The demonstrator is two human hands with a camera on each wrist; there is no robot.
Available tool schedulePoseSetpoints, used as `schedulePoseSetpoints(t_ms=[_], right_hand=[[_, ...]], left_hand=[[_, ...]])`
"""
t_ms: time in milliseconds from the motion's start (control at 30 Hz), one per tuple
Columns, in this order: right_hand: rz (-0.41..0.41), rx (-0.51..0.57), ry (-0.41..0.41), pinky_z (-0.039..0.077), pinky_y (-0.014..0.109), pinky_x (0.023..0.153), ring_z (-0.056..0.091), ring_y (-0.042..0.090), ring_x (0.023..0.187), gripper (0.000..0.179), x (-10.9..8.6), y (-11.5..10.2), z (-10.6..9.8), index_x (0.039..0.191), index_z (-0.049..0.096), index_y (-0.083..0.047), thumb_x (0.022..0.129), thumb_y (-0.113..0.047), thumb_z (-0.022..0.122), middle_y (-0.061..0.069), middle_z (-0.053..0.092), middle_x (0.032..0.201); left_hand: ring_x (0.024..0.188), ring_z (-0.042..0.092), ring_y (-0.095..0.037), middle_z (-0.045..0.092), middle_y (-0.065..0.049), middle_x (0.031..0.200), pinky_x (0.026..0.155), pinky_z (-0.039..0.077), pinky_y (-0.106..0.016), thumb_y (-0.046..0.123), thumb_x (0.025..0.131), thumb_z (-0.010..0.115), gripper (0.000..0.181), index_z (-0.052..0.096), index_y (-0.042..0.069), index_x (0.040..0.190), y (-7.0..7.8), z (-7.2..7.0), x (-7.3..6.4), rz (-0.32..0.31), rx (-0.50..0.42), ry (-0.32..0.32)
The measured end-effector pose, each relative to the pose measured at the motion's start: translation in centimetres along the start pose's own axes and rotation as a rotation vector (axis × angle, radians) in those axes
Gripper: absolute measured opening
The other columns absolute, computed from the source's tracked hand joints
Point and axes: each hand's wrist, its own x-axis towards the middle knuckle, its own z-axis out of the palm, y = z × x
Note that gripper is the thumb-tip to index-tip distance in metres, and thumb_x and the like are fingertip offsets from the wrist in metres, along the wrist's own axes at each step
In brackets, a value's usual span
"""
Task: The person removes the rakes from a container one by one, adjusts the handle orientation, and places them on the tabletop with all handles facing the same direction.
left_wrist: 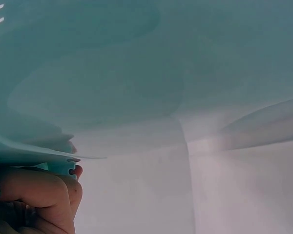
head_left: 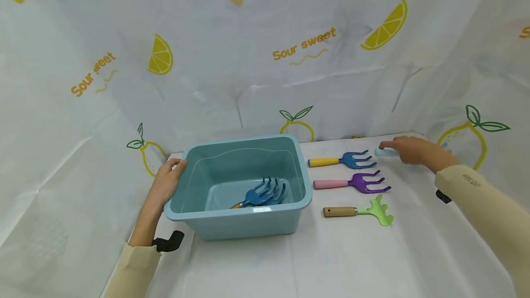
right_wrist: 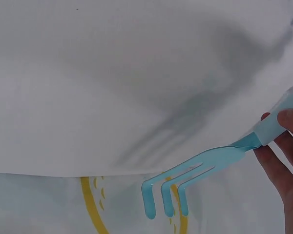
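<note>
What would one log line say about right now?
left hand: grips teal basin | right hand: holds light-blue hand fork | inside basin: blue hand forks | on white cloth: yellow-handled fork, purple fork, green rake

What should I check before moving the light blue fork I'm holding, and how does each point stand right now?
1. Right hand grips light blue fork by its handle: ok.
2. Left hand holds tub at its rim: ok.
3. Tub upright on table: ok.
4. Bare floor inside tub, beside blue forks: ok.
5. Light blue fork over tub: not ok, off to its right.
6. Exact count of blue forks: cannot tell, they overlap.
</note>
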Motion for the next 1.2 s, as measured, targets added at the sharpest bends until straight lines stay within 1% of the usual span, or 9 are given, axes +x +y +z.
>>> schedulePoseSetpoints(t_ms=[133, 233, 467, 600, 767, 867, 1033, 1100, 1200], right_hand=[[0.017, -0.01, -0.008, 0.046, 0.071, 0.096, 0.053, 0.062, 0.122, 0.059, 0.1, 0.3, 1.3, 0.136, 0.063, -0.01, 0.085, 0.019, 0.059, 0.037, 0.059, 0.133], [0.032, -0.013, -0.004, 0.047, 0.071, 0.095, 0.054, 0.062, 0.121, 0.058, 0.1, 0.5, 2.2, 0.136, 0.064, -0.01, 0.085, 0.019, 0.06, 0.037, 0.06, 0.132], [0.021, -0.011, 0.032, 0.05, 0.069, 0.092, 0.059, 0.059, 0.114, 0.055, 0.1, 0.5, 3.3, 0.133, 0.065, -0.008, 0.085, 0.018, 0.062, 0.035, 0.064, 0.125], [0.038, -0.026, 0.03, 0.052, 0.067, 0.091, 0.062, 0.056, 0.11, 0.051, 0.2, 0.3, 3.7, 0.133, 0.065, -0.01, 0.087, 0.014, 0.063, 0.033, 0.065, 0.121], [0.058, -0.014, 0.041, 0.05, 0.069, 0.091, 0.061, 0.057, 0.113, 0.049, 0.4, -0.4, 3.8, 0.133, 0.064, -0.011, 0.089, 0.011, 0.063, 0.034, 0.064, 0.124], [0.052, -0.039, 0.048, 0.051, 0.069, 0.09, 0.062, 0.055, 0.112, 0.049, 0.5, -0.7, 3.9, 0.133, 0.064, -0.01, 0.089, 0.012, 0.064, 0.033, 0.065, 0.123], [0.02, -0.099, 0.081, 0.055, 0.063, 0.085, 0.067, 0.048, 0.1, 0.05, 0.7, -1.0, 4.1, 0.131, 0.064, -0.009, 0.086, 0.013, 0.069, 0.028, 0.068, 0.113], [0.012, -0.111, 0.095, 0.056, 0.061, 0.083, 0.067, 0.044, 0.095, 0.051, 0.8, -1.0, 4.2, 0.13, 0.065, -0.008, 0.084, 0.013, 0.07, 0.025, 0.068, 0.108], [0.013, -0.113, 0.099, 0.057, 0.06, 0.082, 0.067, 0.042, 0.093, 0.05, 0.9, -1.1, 4.2, 0.129, 0.065, -0.008, 0.084, 0.013, 0.071, 0.024, 0.068, 0.105]], left_hand=[[0.1, 0.064, -0.029, 0.06, -0.026, 0.13, 0.073, 0.052, -0.03, 0.05, 0.11, 0.037, 0.06, 0.051, -0.001, 0.14, 0.0, 0.0, 0.1, -0.003, -0.008, -0.002], [0.102, 0.063, -0.029, 0.06, -0.026, 0.13, 0.075, 0.051, -0.03, 0.05, 0.11, 0.037, 0.06, 0.052, -0.001, 0.139, 0.0, 0.1, 0.2, -0.006, -0.003, -0.004], [0.104, 0.063, -0.031, 0.059, -0.026, 0.132, 0.076, 0.052, -0.031, 0.049, 0.11, 0.037, 0.059, 0.052, 0.0, 0.139, -0.1, 0.2, 0.3, -0.006, -0.003, -0.005], [0.104, 0.062, -0.03, 0.059, -0.026, 0.132, 0.076, 0.051, -0.031, 0.05, 0.11, 0.037, 0.059, 0.052, 0.0, 0.139, -0.1, 0.2, 0.2, -0.002, -0.005, -0.004], [0.101, 0.063, -0.029, 0.06, -0.026, 0.13, 0.074, 0.052, -0.031, 0.05, 0.11, 0.037, 0.06, 0.052, 0.0, 0.14, -0.1, 0.1, 0.1, -0.005, -0.009, -0.005], [0.1, 0.064, -0.029, 0.06, -0.027, 0.129, 0.074, 0.052, -0.031, 0.049, 0.11, 0.036, 0.06, 0.051, -0.001, 0.139, -0.1, 0.1, 0.1, 0.001, -0.01, -0.005], [0.099, 0.064, -0.028, 0.06, -0.027, 0.128, 0.073, 0.053, -0.031, 0.049, 0.11, 0.036, 0.06, 0.051, -0.001, 0.139, -0.1, 0.0, 0.0, 0.008, -0.008, -0.008], [0.098, 0.064, -0.027, 0.06, -0.026, 0.128, 0.073, 0.052, -0.03, 0.049, 0.11, 0.036, 0.06, 0.051, -0.001, 0.139, -0.1, 0.0, 0.0, 0.009, -0.01, -0.009], [0.097, 0.064, -0.027, 0.061, -0.026, 0.127, 0.073, 0.053, -0.03, 0.05, 0.11, 0.036, 0.06, 0.052, -0.001, 0.139, 0.0, -0.1, 0.0, 0.01, -0.008, -0.007]])
